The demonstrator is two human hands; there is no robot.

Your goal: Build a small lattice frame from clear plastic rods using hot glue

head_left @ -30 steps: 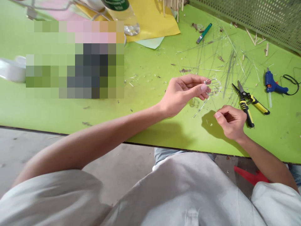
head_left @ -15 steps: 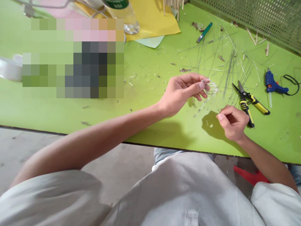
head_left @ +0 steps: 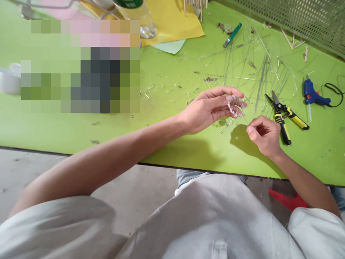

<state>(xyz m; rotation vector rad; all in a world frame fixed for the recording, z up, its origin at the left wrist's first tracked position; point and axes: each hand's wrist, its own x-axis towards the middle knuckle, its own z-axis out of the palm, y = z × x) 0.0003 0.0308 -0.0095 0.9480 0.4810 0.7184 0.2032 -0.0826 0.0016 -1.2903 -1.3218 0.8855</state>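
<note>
The left hand [head_left: 208, 108] is reaching over the lime-green worktop [head_left: 167, 144], well in from its near edge, and its thumb and half-curled fingers are holding a small, clear and whitish, cage-like wire piece [head_left: 236, 107]. The piece is sitting at the fingertips, above the worktop and to the right of its middle. The right hand [head_left: 265, 136] is hovering nearer the near edge, just beside the piece, with its fingers curled in and thumb and forefinger closing on a thin, pale strand [head_left: 246, 120] that is running toward the piece.

Just beyond the right hand, black shears with yellow-and-black handles [head_left: 281, 109] are lying with their blades apart, pointing away from the near edge. Farther right, a blue glue gun [head_left: 312, 94] is resting toward the worktop's right side, with a translucent stick and a black cord showing. Many thin, straight, silvery wires [head_left: 261, 77] are lying crossed beyond the hands, and a green-handled cutter [head_left: 232, 35] is lying past them. Short pale wooden sticks [head_left: 287, 38] are lying by a green perforated panel [head_left: 302, 21] along the far right edge. Toward the far left, a clear bottle with a green label [head_left: 137, 18] is standing beside yellow paper [head_left: 175, 25].
</note>
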